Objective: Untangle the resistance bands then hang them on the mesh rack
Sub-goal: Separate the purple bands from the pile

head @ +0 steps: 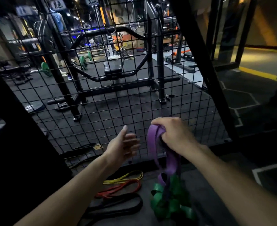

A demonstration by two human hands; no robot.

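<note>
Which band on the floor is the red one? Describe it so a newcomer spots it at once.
Start at the mesh rack and drop to the floor at its foot. Three loose bands lie there: the red band is the thin middle one, between the yellow band and the wider black band.

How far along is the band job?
Done: nothing hangs on the mesh rack. In hand: right hand grips the purple band, knotted below with the green band; left hand is open and empty. Left: yellow band, red band and black band lie on the floor.
</note>
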